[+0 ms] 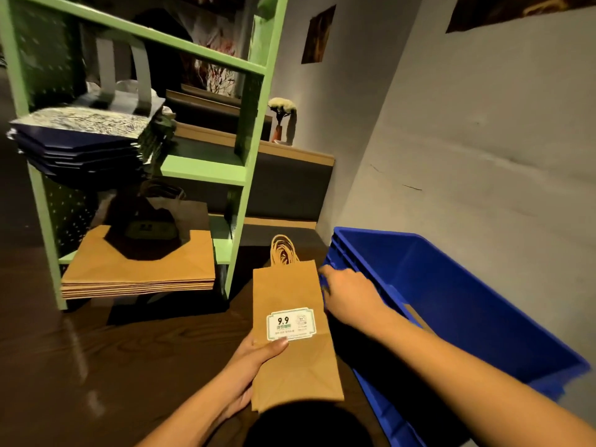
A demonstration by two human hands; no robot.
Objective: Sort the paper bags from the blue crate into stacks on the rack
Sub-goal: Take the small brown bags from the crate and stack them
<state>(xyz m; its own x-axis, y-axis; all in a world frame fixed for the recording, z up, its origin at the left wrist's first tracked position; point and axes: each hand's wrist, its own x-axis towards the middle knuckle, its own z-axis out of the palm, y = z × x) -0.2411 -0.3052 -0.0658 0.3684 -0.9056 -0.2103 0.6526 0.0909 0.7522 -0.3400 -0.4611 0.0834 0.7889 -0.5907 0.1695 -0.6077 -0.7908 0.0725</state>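
The left hand [254, 366], low in the middle of the frame, pinches a flat brown paper bag [290, 298], thumb pressed just under its white label [291, 324]. The right hand [351, 300] reaches to the near rim of the blue crate [483, 285] on the right; I cannot tell whether its bent fingers grip anything. On the green rack [254, 130] at upper left, a stack of brown bags [138, 269] lies below a stack of dark blue bags [80, 143].

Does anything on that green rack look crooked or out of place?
Yes, mildly. The dark patterned bags on the middle shelf of the green rack jut past its front edge, fanned unevenly. The brown stack below also overhangs, though squarer.
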